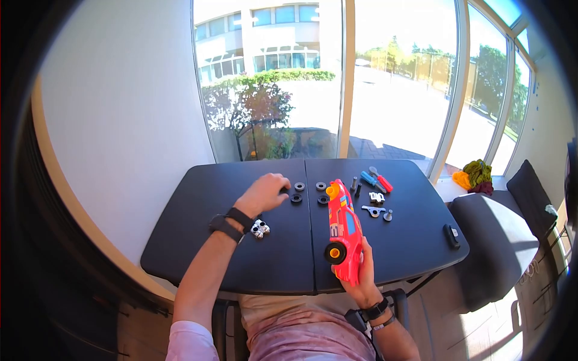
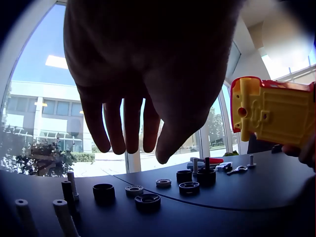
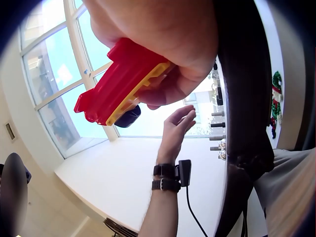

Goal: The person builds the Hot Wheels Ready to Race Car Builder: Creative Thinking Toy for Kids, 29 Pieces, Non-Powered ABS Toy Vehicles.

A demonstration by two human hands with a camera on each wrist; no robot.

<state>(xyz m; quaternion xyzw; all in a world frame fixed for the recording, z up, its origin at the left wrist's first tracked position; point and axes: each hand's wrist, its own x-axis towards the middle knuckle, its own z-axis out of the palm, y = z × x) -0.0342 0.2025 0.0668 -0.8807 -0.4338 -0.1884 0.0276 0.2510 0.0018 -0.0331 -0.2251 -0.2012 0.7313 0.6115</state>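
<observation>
Toy car (image 1: 346, 225): clamped by near end in right hand (image 1: 363, 283), right of empty, loosely parted left hand (image 1: 263, 192); could tip through one-ended grip or, if swung, scatter rings (image 2: 148, 203) near left hand.

Rings (image 1: 296, 198) on the table (image 1: 271, 259) left of the toy car (image 1: 343, 225), screwdrivers (image 1: 368, 178) to its right

No legible txt: markings (image 1: 335, 230) on red toy car (image 1: 347, 236) too sm. to read.
</observation>
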